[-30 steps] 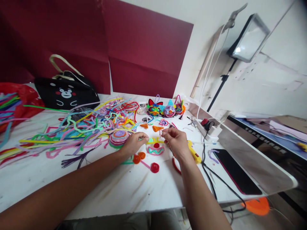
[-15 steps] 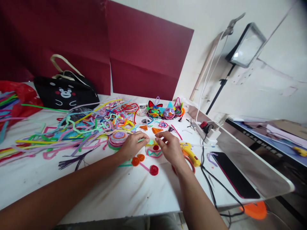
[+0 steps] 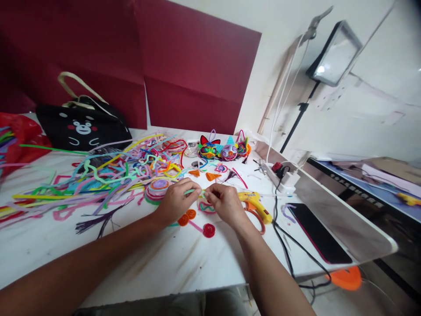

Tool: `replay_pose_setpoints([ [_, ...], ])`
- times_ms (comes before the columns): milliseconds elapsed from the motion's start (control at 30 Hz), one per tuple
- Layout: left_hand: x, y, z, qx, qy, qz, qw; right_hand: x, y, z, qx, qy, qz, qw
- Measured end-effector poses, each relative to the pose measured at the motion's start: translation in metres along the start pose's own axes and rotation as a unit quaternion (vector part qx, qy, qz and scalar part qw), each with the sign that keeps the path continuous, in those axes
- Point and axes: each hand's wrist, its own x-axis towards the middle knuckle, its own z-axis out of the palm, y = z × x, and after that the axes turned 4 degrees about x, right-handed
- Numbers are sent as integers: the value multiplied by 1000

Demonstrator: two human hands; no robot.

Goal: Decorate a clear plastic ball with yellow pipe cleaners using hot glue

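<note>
My left hand (image 3: 181, 199) is closed in a pinch, with a bit of green pipe cleaner (image 3: 190, 192) showing at its fingers. Close beside it, my right hand (image 3: 225, 202) pinches too; what lies between its fingertips is too small to make out. Below the fingertips, partly covered, lies a round piece with a pink and teal wavy edge (image 3: 206, 208). Nearer me are orange coils (image 3: 183, 220) and a red coil (image 3: 208, 230) on a pink stem. A round layered coil piece (image 3: 158, 190) sits left of my left hand.
Tangled pipe cleaners (image 3: 108, 175) cover the left of the table (image 3: 144, 276). Finished colourful figures (image 3: 229, 151) stand at the back. Right of my right hand are a yellow glue gun (image 3: 261, 208), orange-handled scissors (image 3: 258, 219), black cables (image 3: 283, 243), a power strip (image 3: 284, 186) and a phone (image 3: 317, 232).
Both hands have drawn a little closer together, and my right fingers have closed more over the round piece. The whole view has shifted slightly.
</note>
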Motion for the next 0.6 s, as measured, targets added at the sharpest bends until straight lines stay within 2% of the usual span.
replay_pose_setpoints([
  [267,-4,6,-7,7,48,-24,999,-4,0,20,147,79,31,986],
  [600,-9,16,-4,-10,100,-65,993,-8,-18,36,319,161,92,929],
])
